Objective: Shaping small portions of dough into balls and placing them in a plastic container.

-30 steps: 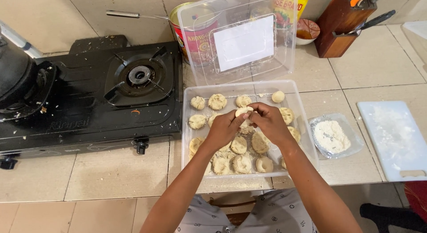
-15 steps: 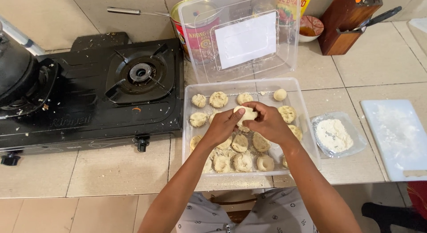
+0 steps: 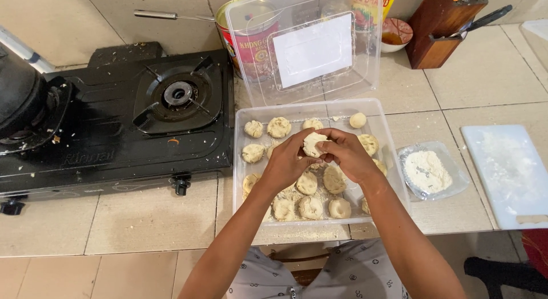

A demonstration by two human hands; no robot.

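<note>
My left hand (image 3: 287,163) and my right hand (image 3: 347,153) meet over a clear plastic tray (image 3: 377,113), both pinching one pale dough piece (image 3: 313,143) between their fingertips. The piece is held a little above the tray's middle. Several floured dough rounds (image 3: 279,127) lie in rows on the tray floor around and beneath my hands; some are hidden under my palms and forearms.
A black gas stove (image 3: 125,119) stands left of the tray with a dark pot (image 3: 20,96) on it. A clear lid (image 3: 311,45) leans behind the tray against a tin (image 3: 251,45). A small flour dish (image 3: 427,171), a white cutting board (image 3: 508,173) and a wooden knife block (image 3: 436,30) are to the right.
Both hands have stayed over the tray, shifting slightly while turning the dough piece between the fingers. The camera view has drifted a little.
</note>
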